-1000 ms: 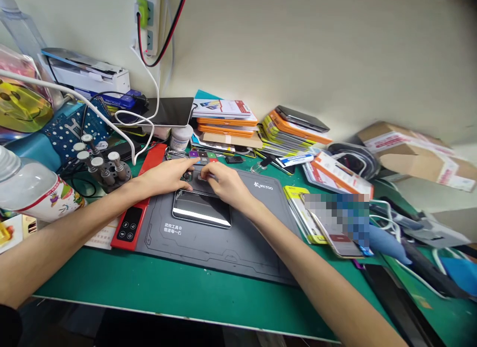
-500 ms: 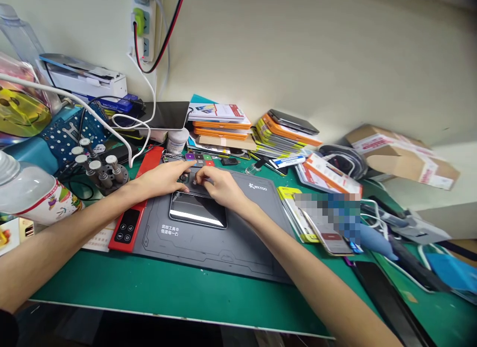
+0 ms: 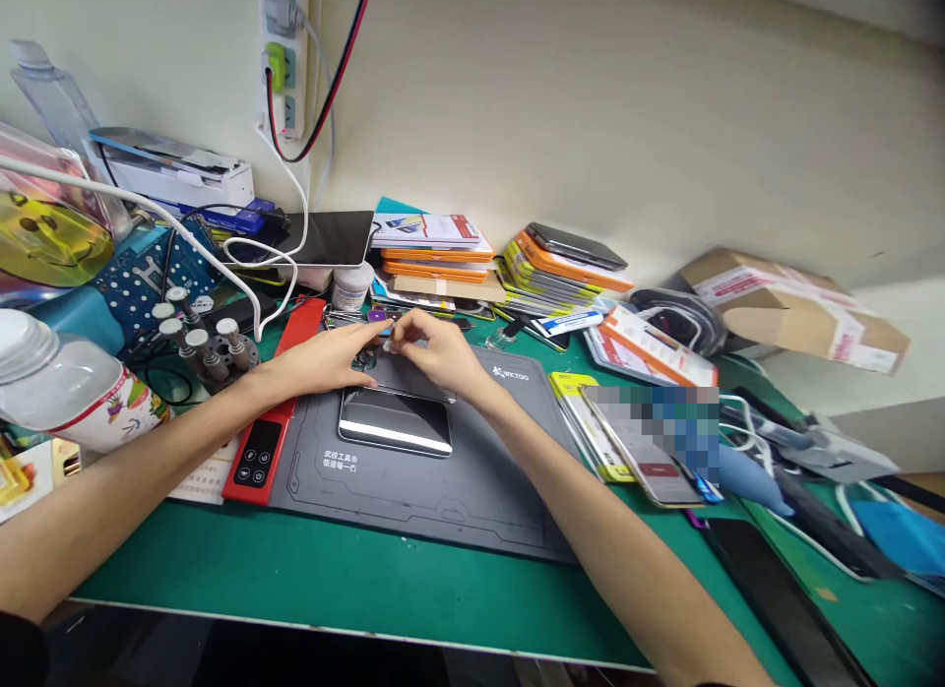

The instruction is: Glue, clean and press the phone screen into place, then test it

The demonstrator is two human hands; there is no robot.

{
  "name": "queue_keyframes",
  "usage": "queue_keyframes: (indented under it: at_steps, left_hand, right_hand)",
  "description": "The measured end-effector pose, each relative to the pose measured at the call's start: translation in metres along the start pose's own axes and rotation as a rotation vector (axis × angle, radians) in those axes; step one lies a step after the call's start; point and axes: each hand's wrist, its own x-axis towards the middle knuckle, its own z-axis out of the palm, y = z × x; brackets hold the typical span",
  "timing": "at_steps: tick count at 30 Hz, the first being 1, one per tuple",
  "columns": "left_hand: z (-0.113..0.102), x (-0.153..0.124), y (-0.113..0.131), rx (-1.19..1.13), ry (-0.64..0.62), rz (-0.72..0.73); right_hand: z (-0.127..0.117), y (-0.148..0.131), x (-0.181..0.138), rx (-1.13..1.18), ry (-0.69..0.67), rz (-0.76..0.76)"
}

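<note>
A dark phone point(image 3: 409, 378) lies back side up on the grey work mat point(image 3: 413, 500), its camera lenses towards the left. My left hand point(image 3: 336, 358) spans that camera end, thumb on the near edge and fingers on the far side, gripping it. Over the phone's back, my right hand point(image 3: 443, 357) is closed in a pinch. A small pale bit shows at those fingertips, too small to name. Just nearer to me, a second shiny black piece point(image 3: 395, 423), like a phone or its screen, rests on the mat and reflects a bright strip.
A red control strip point(image 3: 255, 461) borders the mat's left side. Beyond it stand a screwdriver rack point(image 3: 214, 347) and a bottle point(image 3: 81, 382). Stacked boxes point(image 3: 435, 259) line the wall. Phones and yellow packs point(image 3: 583, 421) lie right, with a black phone-like slab point(image 3: 783, 598) nearer.
My right hand has shifted slightly up and to the right, uncovering more of the phone's back and near edge. My left hand stays at the camera end. The view has tilted slightly.
</note>
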Motion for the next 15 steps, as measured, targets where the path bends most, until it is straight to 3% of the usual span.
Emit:
queue_keyframes:
  at_steps: [6, 15]
  left_hand:
    - [0.002, 0.001, -0.004, 0.005, 0.013, -0.014]
    - [0.008, 0.001, -0.012, -0.002, 0.013, 0.038]
  right_hand:
    - [0.022, -0.005, 0.003, -0.042, -0.021, -0.020]
    - [0.025, -0.016, -0.003, -0.013, -0.103, -0.026]
